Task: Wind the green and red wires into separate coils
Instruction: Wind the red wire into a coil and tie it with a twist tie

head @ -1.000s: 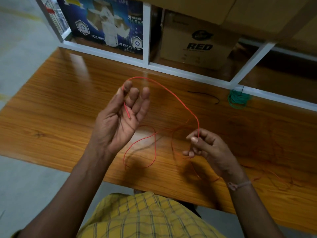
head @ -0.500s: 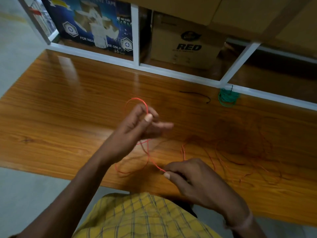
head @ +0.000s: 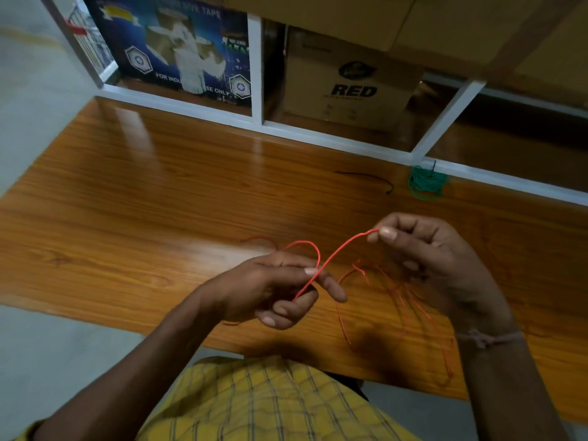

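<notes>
With the green wire (head: 426, 183) already coiled at the counter's (head: 159, 192) far edge, the red wire (head: 337, 254) is being wound: the right hand (head: 426, 249) pinches it, the left hand (head: 273, 288) grips the starting loop above the near edge, and next comes another wrap, with slack fed from the tangle.

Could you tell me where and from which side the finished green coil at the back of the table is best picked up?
Pinch the near arc of the green coil, coming from above on the person's side. It lies flat on the wooden table against the white shelf rail, so the far side looks blocked. Gripping across several strands together should probably keep the loops from springing apart.
</notes>
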`<state>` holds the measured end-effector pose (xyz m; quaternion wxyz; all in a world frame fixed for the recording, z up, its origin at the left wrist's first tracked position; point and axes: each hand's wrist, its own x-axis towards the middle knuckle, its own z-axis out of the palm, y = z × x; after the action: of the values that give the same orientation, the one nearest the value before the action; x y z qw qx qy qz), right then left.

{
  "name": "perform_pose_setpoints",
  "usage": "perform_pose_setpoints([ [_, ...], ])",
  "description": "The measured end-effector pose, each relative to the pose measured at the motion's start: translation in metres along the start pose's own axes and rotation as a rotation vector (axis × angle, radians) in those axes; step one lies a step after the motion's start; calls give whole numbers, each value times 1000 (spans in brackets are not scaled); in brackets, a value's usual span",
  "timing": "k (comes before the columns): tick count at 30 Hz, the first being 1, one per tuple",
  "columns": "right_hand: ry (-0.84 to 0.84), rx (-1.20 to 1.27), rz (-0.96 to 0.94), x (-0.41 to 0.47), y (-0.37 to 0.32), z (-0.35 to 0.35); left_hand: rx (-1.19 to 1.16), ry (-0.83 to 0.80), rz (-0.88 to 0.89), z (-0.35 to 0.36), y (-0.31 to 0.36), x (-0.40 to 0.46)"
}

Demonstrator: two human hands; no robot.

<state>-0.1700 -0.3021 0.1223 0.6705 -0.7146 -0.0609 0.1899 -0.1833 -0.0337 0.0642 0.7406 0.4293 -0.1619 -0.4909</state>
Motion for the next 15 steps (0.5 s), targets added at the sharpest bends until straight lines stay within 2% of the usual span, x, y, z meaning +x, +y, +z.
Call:
perform_pose_setpoints([
  [3,71,-109,-77,8,2,0,-199,-86,-39,0,-2,1],
  [9,210,-311,-154,30,26,10,-330,-212,-21,9,5,-4],
  [12,203,-340,-116,33,39,17,-439,-275,112,15,16,-7],
  [15,154,-375,-55,32,44,30,-487,-149,313,16,29,-2],
])
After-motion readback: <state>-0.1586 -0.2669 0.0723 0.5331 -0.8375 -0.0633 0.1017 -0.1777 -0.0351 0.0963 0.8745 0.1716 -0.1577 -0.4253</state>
